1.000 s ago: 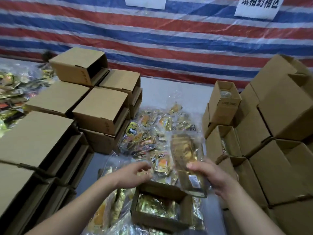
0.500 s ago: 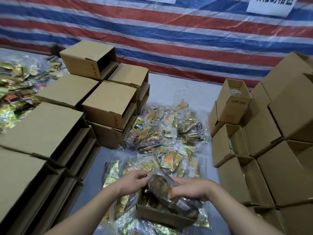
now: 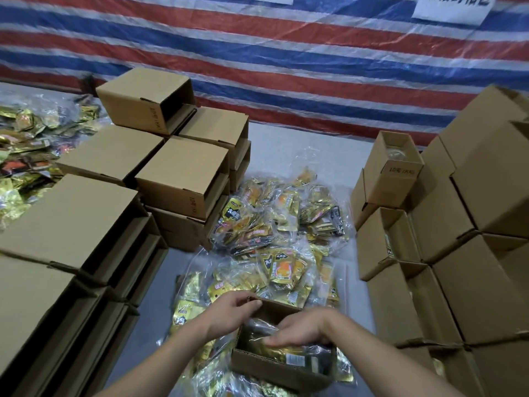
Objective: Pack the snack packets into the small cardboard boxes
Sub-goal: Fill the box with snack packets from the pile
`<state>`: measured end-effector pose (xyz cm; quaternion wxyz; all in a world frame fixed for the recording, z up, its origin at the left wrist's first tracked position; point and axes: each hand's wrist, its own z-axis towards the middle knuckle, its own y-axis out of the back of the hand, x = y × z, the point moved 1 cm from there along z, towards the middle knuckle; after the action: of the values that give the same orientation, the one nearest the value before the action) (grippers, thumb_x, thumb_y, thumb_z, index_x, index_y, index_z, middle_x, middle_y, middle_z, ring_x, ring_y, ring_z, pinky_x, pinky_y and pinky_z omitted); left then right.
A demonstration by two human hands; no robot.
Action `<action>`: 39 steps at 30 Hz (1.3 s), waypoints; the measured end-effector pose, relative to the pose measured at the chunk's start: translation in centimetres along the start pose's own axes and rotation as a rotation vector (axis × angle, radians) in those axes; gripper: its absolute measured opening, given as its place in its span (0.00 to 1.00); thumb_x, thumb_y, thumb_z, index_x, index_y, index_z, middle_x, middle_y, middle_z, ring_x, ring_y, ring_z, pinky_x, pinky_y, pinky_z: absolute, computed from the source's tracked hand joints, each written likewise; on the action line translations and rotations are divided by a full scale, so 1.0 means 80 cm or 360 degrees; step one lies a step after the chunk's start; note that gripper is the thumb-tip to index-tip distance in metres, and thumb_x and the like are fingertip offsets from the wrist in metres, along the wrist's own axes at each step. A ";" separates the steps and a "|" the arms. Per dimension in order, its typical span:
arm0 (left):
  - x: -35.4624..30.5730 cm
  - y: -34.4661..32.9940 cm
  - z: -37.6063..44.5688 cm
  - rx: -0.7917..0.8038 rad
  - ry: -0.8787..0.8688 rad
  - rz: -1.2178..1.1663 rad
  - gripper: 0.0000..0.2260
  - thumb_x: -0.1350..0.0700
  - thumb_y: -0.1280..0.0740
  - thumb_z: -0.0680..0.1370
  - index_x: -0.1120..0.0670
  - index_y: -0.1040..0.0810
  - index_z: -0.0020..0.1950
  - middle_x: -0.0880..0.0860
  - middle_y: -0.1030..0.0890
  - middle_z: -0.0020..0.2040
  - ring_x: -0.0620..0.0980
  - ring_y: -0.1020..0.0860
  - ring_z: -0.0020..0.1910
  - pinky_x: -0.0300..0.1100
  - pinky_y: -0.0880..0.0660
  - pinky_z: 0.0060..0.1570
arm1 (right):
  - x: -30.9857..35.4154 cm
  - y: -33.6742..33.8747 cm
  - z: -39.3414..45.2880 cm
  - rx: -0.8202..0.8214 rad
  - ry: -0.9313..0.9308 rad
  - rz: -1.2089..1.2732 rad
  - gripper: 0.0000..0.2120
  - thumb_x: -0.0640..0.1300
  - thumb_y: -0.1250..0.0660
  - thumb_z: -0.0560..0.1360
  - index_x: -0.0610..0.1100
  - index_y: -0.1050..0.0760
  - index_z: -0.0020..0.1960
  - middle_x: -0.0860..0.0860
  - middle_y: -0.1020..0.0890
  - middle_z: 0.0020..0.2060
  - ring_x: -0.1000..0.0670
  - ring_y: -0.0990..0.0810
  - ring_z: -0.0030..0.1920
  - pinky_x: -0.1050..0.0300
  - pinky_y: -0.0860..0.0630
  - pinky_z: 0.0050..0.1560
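A small open cardboard box [image 3: 274, 368] stands low in the middle, on top of clear bags of gold snack packets. A clear bag of gold packets [image 3: 289, 355] lies inside it. My right hand [image 3: 303, 329] lies over the box opening, fingers stretched flat, pressing down on that bag. My left hand [image 3: 232, 309] grips the box's far left corner, fingers curled over the rim. More bagged snack packets [image 3: 274, 224] are heaped on the grey surface just beyond the box.
Empty boxes lying on their sides are stacked at left [image 3: 183, 179], and open-topped boxes are stacked at right [image 3: 398, 170]. Loose snack packets [image 3: 25, 150] cover the far left. A red, white and blue striped tarp [image 3: 286, 61] hangs behind.
My right hand brought the clear bag of packets down from above the pile into the box and now presses it flat. My left hand shifted onto the box's rim.
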<state>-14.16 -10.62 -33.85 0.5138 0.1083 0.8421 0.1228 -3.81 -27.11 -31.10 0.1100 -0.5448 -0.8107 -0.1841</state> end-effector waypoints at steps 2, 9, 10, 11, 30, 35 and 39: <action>0.003 -0.003 0.000 -0.0028 0.0002 -0.0022 0.09 0.50 0.36 0.82 0.51 0.18 0.52 0.52 0.16 0.43 0.41 0.22 0.39 0.35 0.26 0.42 | -0.001 -0.003 0.004 -0.0113 0.0016 -0.0122 0.23 0.68 0.43 0.79 0.48 0.25 0.53 0.51 0.23 0.50 0.49 0.25 0.52 0.58 0.29 0.48; 0.004 -0.008 0.003 -0.0050 0.0005 -0.0024 0.09 0.50 0.36 0.82 0.52 0.18 0.51 0.51 0.16 0.45 0.42 0.20 0.44 0.34 0.25 0.43 | 0.000 -0.029 0.029 -0.0334 -0.0084 -0.0330 0.25 0.61 0.44 0.82 0.40 0.27 0.63 0.42 0.22 0.51 0.41 0.20 0.52 0.50 0.26 0.49; 0.004 -0.008 0.002 -0.0045 -0.0003 -0.0013 0.09 0.50 0.36 0.82 0.51 0.18 0.49 0.49 0.17 0.44 0.40 0.21 0.43 0.32 0.27 0.42 | 0.004 -0.035 0.032 -0.0400 -0.0094 -0.0408 0.24 0.59 0.43 0.83 0.39 0.26 0.63 0.42 0.21 0.51 0.40 0.20 0.52 0.49 0.26 0.49; 0.004 -0.007 0.001 -0.0047 -0.0009 -0.0004 0.08 0.51 0.36 0.82 0.50 0.19 0.48 0.48 0.17 0.42 0.38 0.22 0.41 0.30 0.28 0.40 | 0.008 -0.039 0.031 -0.0501 -0.0088 -0.0500 0.22 0.56 0.42 0.83 0.38 0.26 0.63 0.40 0.20 0.54 0.39 0.20 0.54 0.49 0.26 0.51; -0.009 -0.007 -0.014 -0.0074 0.0070 0.0047 0.09 0.49 0.37 0.82 0.51 0.19 0.52 0.49 0.17 0.45 0.38 0.23 0.40 0.29 0.29 0.38 | -0.004 -0.027 0.013 -0.0525 0.0085 -0.0168 0.19 0.57 0.44 0.82 0.44 0.22 0.50 0.45 0.19 0.46 0.44 0.21 0.46 0.54 0.27 0.44; -0.015 -0.008 -0.016 -0.0045 0.0105 -0.0032 0.09 0.51 0.38 0.83 0.51 0.19 0.53 0.48 0.18 0.44 0.36 0.22 0.38 0.28 0.29 0.37 | -0.009 -0.020 -0.048 -0.1390 0.0501 -0.0318 0.08 0.57 0.38 0.78 0.54 0.26 0.46 0.60 0.25 0.42 0.60 0.26 0.41 0.60 0.28 0.42; -0.020 -0.007 -0.017 -0.0056 0.0119 0.0034 0.09 0.49 0.38 0.83 0.49 0.20 0.55 0.49 0.18 0.49 0.44 0.22 0.47 0.34 0.29 0.43 | -0.030 -0.002 -0.046 -0.1283 0.0269 -0.0759 0.25 0.56 0.36 0.78 0.49 0.35 0.72 0.50 0.25 0.64 0.47 0.25 0.63 0.49 0.26 0.61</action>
<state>-14.69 -11.75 -32.11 0.4825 0.1036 0.8573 0.1470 -3.10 -30.72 -28.71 -0.0900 -0.3259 -0.7652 -0.5478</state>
